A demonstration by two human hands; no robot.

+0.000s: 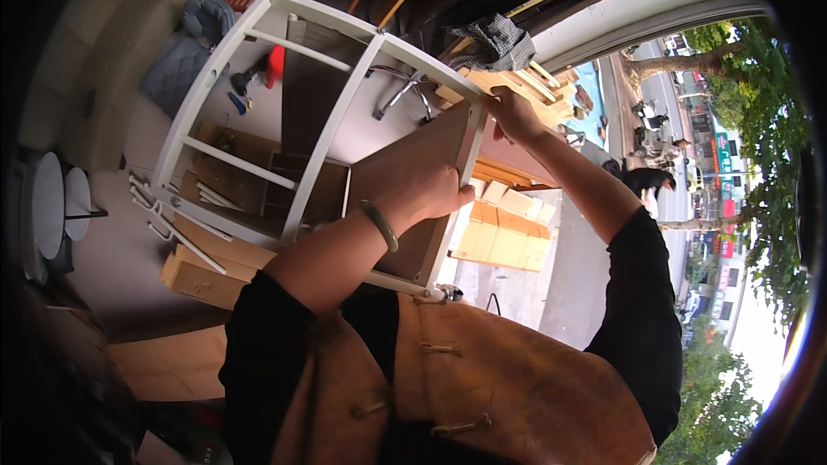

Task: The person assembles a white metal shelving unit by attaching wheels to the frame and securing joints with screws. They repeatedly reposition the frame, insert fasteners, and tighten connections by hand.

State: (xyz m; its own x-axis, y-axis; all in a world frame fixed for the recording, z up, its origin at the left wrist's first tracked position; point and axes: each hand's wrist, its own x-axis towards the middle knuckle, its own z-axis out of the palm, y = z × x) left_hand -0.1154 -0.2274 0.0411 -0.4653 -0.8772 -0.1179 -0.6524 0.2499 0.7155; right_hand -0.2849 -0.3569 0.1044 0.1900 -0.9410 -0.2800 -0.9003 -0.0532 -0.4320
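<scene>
A white furniture frame with curved rails and thin crossbars is tilted in front of me, a brown panel filling its near right section. My left hand, a bangle on its wrist, is closed round the white bar along the panel's right edge. Farther up, my right hand grips the frame's far right corner, its fingertips partly hidden. A small dark round fitting sits at the near corner, close to my brown apron.
Cardboard boxes and loose white rods lie to the left and below the frame. A swivel chair base stands beyond it. Wooden pieces are stacked on the right, before an open doorway onto a street with trees.
</scene>
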